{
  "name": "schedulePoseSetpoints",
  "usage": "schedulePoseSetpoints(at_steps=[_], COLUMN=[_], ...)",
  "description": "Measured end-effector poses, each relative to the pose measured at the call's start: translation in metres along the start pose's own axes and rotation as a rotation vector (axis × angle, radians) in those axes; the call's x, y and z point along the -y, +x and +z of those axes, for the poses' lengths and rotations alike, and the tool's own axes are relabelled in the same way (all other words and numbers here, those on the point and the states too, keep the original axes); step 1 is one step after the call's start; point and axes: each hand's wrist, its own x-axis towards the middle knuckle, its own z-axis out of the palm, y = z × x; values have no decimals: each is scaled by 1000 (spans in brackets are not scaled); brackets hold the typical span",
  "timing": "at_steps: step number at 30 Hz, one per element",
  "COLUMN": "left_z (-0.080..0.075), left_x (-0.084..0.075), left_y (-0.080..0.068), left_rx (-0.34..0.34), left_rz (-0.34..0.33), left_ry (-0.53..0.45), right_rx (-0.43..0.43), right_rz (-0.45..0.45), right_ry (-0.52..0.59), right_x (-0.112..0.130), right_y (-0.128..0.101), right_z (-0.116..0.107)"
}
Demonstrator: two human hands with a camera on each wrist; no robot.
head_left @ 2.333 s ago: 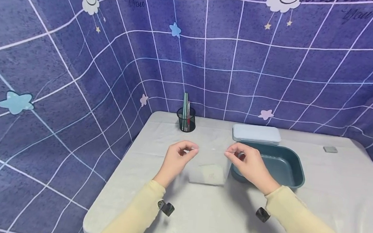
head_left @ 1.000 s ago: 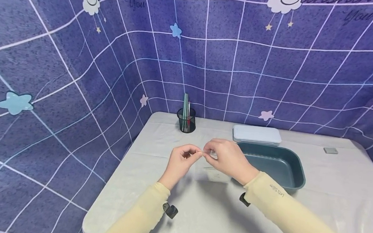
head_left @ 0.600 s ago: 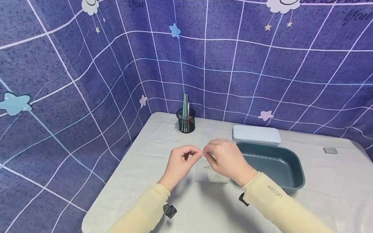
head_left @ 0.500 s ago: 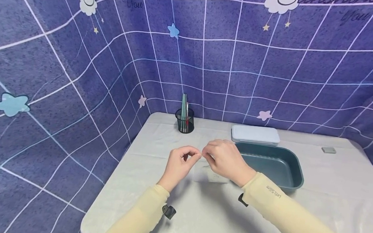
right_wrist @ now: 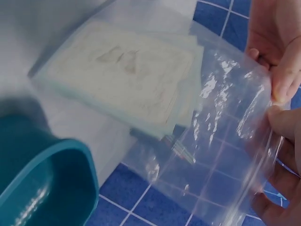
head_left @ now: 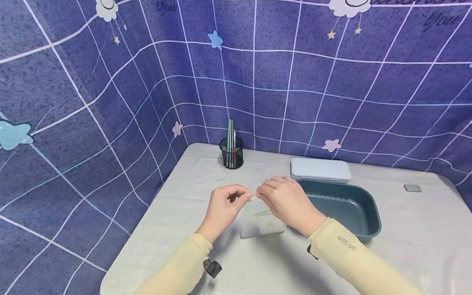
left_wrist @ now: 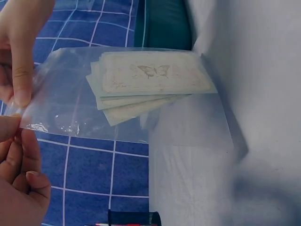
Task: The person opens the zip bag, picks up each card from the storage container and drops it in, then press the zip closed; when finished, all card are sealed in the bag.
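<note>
Head view: on the left, at about eleven o'clock from the hands, a pen cup [head_left: 231, 153] is standing near the table's [head_left: 422, 238] back edge. Nearer, the left hand [head_left: 223, 207] is being held above the cloth with thumb and forefinger pinched on the top corner of a clear bag [head_left: 262, 221], the other fingers curled. Cards [left_wrist: 150, 80] are being carried low inside the bag, which is hanging tilted, its lower edge close to the table. At three o'clock from the left hand, almost touching it, the right hand [head_left: 287, 203] is also pinching the bag's top edge. Compared with two seconds ago, when the hands were gripping opposite ends of the opening, the right hand has been slid across to meet the left; this is judged to mean the seal strip is being pressed shut along its length, with closure nearly finished. Further right, a teal tub [head_left: 365, 210] is sitting just beside the bag, its lid [head_left: 320, 170] lying at twelve o'clock behind it, and a small grey block [head_left: 412, 187] is lying well apart.
</note>
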Motion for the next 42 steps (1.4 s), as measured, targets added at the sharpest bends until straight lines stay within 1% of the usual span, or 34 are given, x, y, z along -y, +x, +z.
schedulePoseSetpoints(at_steps=[5, 11, 15, 21, 25, 29, 32, 35, 37, 40, 42], left_z=[-1, -1, -2, -4, -4, -4, -4, -4, -5, -8, -9], left_x=[-1, -3, -2, 2, 4, 4, 3, 1, -4, -17, -25], left_y=[1, 2, 3, 1, 0, 0, -1, -1, -2, -2, -2], left_rx=[-1, 4, 1, -3, -8, -20, -32, -47, -51, -50, -47], left_rz=[-15, -25, -38, -49, -49, -45, -44, -54, -62, -63, -45], left_ry=[18, 30, 28, 34, 32, 15, -2, -5, -4, -1, -1], right_rx=[-20, 23, 36, 63, 84, 87, 91, 92, 90, 66, 41], right_rz=[-20, 3, 9, 15, 35, 32, 26, 51, 76, 111, 123], right_ry=[-32, -35, -37, -43, -24, 23, 83, 164, 199, 230, 232], right_x=[-6, -11, -15, -19, -22, -27, -31, -36, -37, -39, -39], right_y=[-5, -13, -17, -23, -32, -38, -41, -45, -49, -53, -55], right_z=[-1, -8, -12, -12, -12, -14, -17, -22, -26, -30, -33])
